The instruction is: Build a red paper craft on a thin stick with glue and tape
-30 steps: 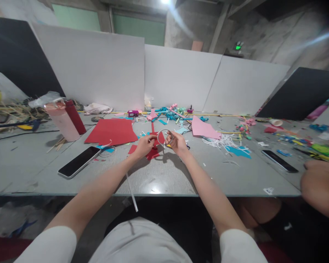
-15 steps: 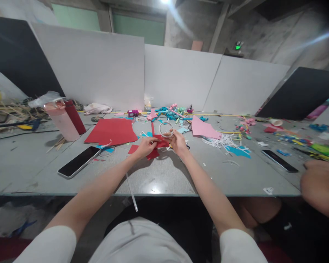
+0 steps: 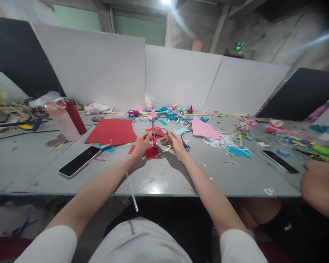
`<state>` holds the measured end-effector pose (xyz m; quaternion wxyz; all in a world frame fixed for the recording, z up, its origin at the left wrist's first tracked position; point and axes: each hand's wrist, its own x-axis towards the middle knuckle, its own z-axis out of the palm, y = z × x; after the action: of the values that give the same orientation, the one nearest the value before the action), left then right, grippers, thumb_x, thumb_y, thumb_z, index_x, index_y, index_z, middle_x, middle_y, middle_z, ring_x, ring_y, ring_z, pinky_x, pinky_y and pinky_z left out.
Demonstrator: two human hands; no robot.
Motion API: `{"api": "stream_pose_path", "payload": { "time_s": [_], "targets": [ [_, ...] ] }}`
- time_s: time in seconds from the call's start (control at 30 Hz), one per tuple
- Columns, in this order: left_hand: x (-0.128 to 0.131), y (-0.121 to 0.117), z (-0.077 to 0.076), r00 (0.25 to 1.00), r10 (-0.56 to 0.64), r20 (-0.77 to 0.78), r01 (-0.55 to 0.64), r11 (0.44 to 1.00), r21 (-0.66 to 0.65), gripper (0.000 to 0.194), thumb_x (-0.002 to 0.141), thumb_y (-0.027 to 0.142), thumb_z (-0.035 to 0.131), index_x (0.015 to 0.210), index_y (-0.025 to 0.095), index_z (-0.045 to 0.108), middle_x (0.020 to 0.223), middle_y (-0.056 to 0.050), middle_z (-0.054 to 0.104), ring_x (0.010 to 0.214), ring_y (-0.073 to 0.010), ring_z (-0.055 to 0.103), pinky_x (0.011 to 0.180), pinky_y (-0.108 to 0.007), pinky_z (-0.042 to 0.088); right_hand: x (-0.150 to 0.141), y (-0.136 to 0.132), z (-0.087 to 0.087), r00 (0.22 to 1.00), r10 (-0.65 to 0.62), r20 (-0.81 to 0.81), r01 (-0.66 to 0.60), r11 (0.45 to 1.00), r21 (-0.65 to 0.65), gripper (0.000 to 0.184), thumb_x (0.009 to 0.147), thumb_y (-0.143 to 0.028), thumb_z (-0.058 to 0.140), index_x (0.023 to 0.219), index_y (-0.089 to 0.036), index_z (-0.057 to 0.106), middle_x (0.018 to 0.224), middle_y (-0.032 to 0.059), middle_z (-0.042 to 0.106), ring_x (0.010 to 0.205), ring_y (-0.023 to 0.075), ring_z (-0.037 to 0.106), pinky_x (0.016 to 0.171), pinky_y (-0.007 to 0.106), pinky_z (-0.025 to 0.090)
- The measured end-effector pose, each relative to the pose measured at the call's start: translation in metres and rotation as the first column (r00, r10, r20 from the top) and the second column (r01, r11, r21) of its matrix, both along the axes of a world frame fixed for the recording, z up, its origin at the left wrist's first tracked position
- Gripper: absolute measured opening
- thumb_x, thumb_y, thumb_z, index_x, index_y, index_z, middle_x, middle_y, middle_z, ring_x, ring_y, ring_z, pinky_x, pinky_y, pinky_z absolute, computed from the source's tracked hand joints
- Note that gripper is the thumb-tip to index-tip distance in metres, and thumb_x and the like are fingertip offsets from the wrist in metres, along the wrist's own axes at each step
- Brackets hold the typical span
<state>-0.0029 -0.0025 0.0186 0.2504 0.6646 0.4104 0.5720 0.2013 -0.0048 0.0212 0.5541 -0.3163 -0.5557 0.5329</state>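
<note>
Across the grey bench [image 3: 164, 182], our right fingers [image 3: 173, 136] pinch the ring [image 3: 155, 138], probably to steady it; our left fingers [image 3: 147, 136] close narrowly, contents unclear.

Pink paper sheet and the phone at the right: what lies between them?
In the head view, white paper strips and a blue paper piece lie between them.
</note>
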Motion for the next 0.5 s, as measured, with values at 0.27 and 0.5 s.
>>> {"api": "stream_pose_path", "payload": {
  "time_s": [0.27, 0.5],
  "targets": [
    [0.0013, 0.0004, -0.0019, 1.0, -0.005, 0.017, 0.005, 1.0, 0.02, 0.038, 0.098, 0.049, 0.056, 0.098, 0.018, 0.079, 0.093, -0.007, 0.077, 0.084, -0.0204, 0.067, 0.078, -0.03, 0.052, 0.0013, -0.0022, 0.001, 0.99, -0.045, 0.136, 0.032, 0.995, 0.093, 0.036, 0.087, -0.059, 0.065, 0.094, -0.024, 0.063, 0.077, 0.0031, 0.075, 0.075, 0.0218, 0.072, 0.077, 0.034, 0.057],
    [0.0007, 0.0049, -0.0076, 1.0, 0.02, 0.018, -0.021, 0.998, 0.052, 0.036, 0.097, 0.047, 0.058, 0.092, 0.017, 0.079, 0.092, -0.007, 0.078, 0.085, -0.0207, 0.069, 0.079, -0.03, 0.052, 0.0018, -0.0015, 0.0, 0.968, -0.13, 0.213, 0.083, 0.973, 0.217, 0.035, 0.092, -0.057, 0.061, 0.09, -0.023, 0.064, 0.066, 0.0005, 0.069, 0.063, 0.0193, 0.064, 0.068, 0.032, 0.054]
  ]
}}
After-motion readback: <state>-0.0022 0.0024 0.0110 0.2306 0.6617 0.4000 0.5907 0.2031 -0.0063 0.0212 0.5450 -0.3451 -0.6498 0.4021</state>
